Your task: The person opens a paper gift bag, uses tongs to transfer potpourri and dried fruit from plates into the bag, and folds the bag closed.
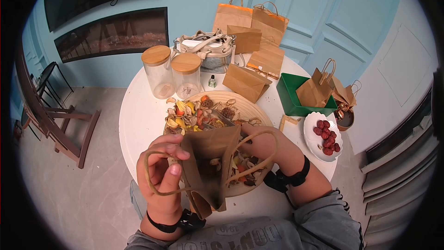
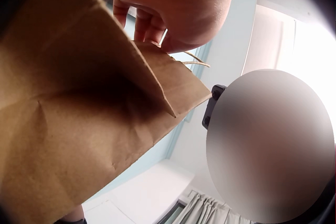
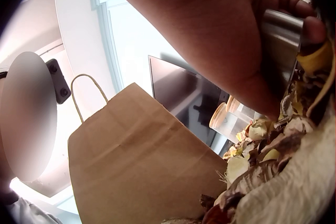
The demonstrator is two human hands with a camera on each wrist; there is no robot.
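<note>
My left hand (image 1: 162,169) pinches the rim of a brown paper bag (image 3: 142,166), whose mouth gapes upward toward me. One twisted handle loops around this hand; the other crosses in front of my right forearm. Beyond the bag my right hand (image 1: 256,143) reaches down into a round woven tray (image 1: 259,109) of potpourri (image 1: 182,113), with dried petals, slices and cones. In the right wrist view its fingers curl around a shiny metal utensil (image 3: 283,35) low against the dried pieces; the far end is hidden.
Behind the tray stand two glass jars (image 1: 187,76) with wooden lids, a small bottle (image 1: 212,81), a handbag (image 1: 215,53) and several paper bags (image 1: 266,21). To the right are a green box (image 1: 289,97) holding a paper bag and a white dish (image 1: 314,146) of red dried fruit.
</note>
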